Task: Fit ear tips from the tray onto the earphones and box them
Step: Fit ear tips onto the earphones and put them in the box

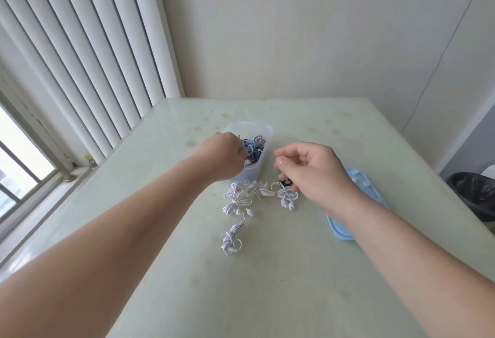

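Note:
My left hand (223, 157) reaches into a translucent box (263, 130) at mid-table, its fingers curled into a tangle of coloured earphones (255, 146), with a thin wire poking out above the knuckles. My right hand (312, 170) hovers just right of the box with loosely curled fingers and nothing visible in it. Below it, several coiled white earphones (237, 199) lie on the table (267, 284), along with a small dark piece (285, 183) partly hidden by my fingers. A light blue tray (371, 190) with clear ear tips (356, 175) sits under my right wrist and is mostly covered.
The table stands in a corner, with a wall behind it and vertical blinds (80, 56) and a window on the left. A black-lined bin (474, 193) stands off the table's right edge. One more coiled white earphone (230, 238) lies nearer to me.

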Demonstrator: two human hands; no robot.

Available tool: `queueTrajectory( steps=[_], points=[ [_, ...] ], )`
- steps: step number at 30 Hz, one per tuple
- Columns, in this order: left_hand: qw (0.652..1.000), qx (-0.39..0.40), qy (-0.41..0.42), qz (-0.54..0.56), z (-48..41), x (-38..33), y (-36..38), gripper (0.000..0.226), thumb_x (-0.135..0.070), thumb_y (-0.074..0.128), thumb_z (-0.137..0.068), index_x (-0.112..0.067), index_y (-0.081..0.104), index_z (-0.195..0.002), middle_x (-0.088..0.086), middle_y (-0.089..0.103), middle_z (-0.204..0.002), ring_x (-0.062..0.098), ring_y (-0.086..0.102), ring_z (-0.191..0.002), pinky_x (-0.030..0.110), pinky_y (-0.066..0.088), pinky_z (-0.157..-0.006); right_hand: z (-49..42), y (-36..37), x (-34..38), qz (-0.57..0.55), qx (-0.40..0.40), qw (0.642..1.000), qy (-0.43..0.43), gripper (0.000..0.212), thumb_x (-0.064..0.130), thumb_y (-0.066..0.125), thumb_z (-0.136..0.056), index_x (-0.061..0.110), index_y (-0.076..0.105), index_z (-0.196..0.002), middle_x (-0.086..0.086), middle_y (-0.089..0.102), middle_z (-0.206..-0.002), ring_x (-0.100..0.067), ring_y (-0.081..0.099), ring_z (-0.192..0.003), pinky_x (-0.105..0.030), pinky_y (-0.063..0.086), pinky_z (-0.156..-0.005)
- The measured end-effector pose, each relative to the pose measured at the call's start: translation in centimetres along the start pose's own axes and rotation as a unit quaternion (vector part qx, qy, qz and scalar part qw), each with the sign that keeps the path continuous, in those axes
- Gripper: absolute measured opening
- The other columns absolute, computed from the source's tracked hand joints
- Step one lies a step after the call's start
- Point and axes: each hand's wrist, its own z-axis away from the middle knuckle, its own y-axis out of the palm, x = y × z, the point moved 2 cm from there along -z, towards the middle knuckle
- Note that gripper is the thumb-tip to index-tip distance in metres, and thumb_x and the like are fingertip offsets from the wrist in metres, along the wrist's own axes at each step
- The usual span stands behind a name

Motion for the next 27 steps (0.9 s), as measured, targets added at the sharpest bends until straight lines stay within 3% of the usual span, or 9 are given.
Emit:
queueTrajectory(
  steps=[2, 4, 6, 9, 14, 18, 21, 24, 27],
  points=[
    [0.996, -0.072, 0.052, 0.019, 1.4, -0.5, -1.0, 0.027, -0.022, 0.051, -0.1, -0.008, 0.073, -0.095, 0.01, 0.07, -0.101, 0.031, 0.064, -0.09, 0.038, 0.054, -0.072, 0.9, -0.1, -0.1, 0.016, 0.021, 1.0, 0.013, 0.013, 0.013, 0.068, -0.095, 0.024, 0.074, -0.091, -0.009, 0.077, -0.09, -0.021, 0.072, -0.073, -0.032, 0.053, -0.061],
    [0.986, -0.133, 0.086, 0.048, 3.5, -0.9, -1.8, 0.019, -0.026, 0.057, -0.097, -0.019, 0.073, -0.09, 0.003, 0.068, -0.097, 0.028, 0.065, -0.088, 0.04, 0.056, -0.075, 1.8, 0.0, -0.3, 0.031, 0.057, 0.998, 0.026, 0.01, 0.017, 0.069, -0.094, 0.02, 0.075, -0.088, -0.008, 0.076, -0.086, -0.024, 0.069, -0.07, -0.037, 0.054, -0.063],
    [0.994, -0.069, 0.072, 0.035, 6.1, -1.1, -1.5, 0.017, -0.039, 0.064, -0.091, -0.028, 0.064, -0.079, -0.001, 0.066, -0.09, 0.025, 0.065, -0.083, 0.037, 0.056, -0.071, 2.8, 0.4, -0.3, 0.06, 0.099, 0.993, 0.033, 0.011, 0.022, 0.07, -0.095, 0.018, 0.075, -0.086, -0.011, 0.075, -0.084, -0.017, 0.066, -0.069, -0.035, 0.053, -0.062],
    [0.995, 0.093, 0.024, -0.017, 9.4, -0.5, 1.1, 0.029, -0.057, 0.073, -0.082, -0.033, 0.056, -0.085, -0.006, 0.064, -0.095, 0.02, 0.063, -0.089, 0.035, 0.055, -0.077, 4.2, 0.9, -0.4, 0.097, 0.125, 0.986, 0.045, 0.013, 0.025, 0.069, -0.095, 0.016, 0.075, -0.088, -0.008, 0.076, -0.087, -0.01, 0.069, -0.07, -0.03, 0.052, -0.059],
    [0.989, 0.105, 0.004, 0.105, 11.5, 0.6, 2.9, 0.029, -0.027, 0.076, -0.084, -0.024, 0.061, -0.109, -0.01, 0.066, -0.091, 0.019, 0.065, -0.082, 0.035, 0.058, -0.073, 6.0, 0.8, -0.9, 0.11, 0.143, 0.982, 0.062, 0.013, 0.024, 0.067, -0.096, 0.015, 0.074, -0.088, -0.007, 0.077, -0.089, -0.009, 0.071, -0.072, -0.031, 0.052, -0.061],
    [0.977, 0.119, 0.008, 0.177, 12.2, -0.8, 1.4, 0.024, -0.029, 0.069, -0.093, -0.028, 0.066, -0.116, -0.01, 0.066, -0.091, 0.012, 0.065, -0.072, 0.026, 0.055, -0.069, 7.5, -0.9, -1.1, 0.09, 0.123, 0.986, 0.064, 0.006, 0.019, 0.068, -0.095, 0.017, 0.074, -0.094, -0.005, 0.077, -0.089, -0.01, 0.07, -0.072, -0.032, 0.052, -0.061],
    [0.93, 0.138, -0.009, 0.339, 12.6, -2.6, -0.5, 0.021, -0.012, 0.059, -0.097, -0.023, 0.07, -0.11, -0.003, 0.069, -0.09, 0.022, 0.072, -0.074, 0.022, 0.055, -0.063, 8.3, -2.1, -1.2, 0.012, 0.1, 0.993, 0.067, 0.018, 0.014, 0.074, -0.091, 0.019, 0.073, -0.108, -0.007, 0.075, -0.099, -0.021, 0.073, -0.081, -0.035, 0.057, -0.064],
    [0.869, 0.177, -0.002, 0.461, 13.0, -4.6, -1.3, 0.034, -0.001, 0.051, -0.096, -0.019, 0.075, -0.111, 0.003, 0.072, -0.095, 0.022, 0.073, -0.082, 0.031, 0.053, -0.069, 9.0, -3.0, -0.9, -0.086, 0.115, 0.987, 0.071, 0.031, 0.008, 0.077, -0.088, 0.018, 0.071, -0.117, -0.01, 0.075, -0.111, -0.026, 0.073, -0.095, -0.038, 0.062, -0.075],
    [0.805, 0.208, -0.008, 0.556, 13.0, -6.3, -0.4, 0.036, 0.003, 0.047, -0.096, -0.011, 0.075, -0.113, 0.006, 0.07, -0.093, 0.027, 0.07, -0.084, 0.04, 0.053, -0.078, 9.4, -3.9, -0.9, -0.154, 0.104, 0.98, 0.065, 0.028, 0.014, 0.077, -0.089, 0.011, 0.071, -0.116, -0.017, 0.076, -0.108, -0.031, 0.074, -0.091, -0.04, 0.062, -0.079]
  ],
)
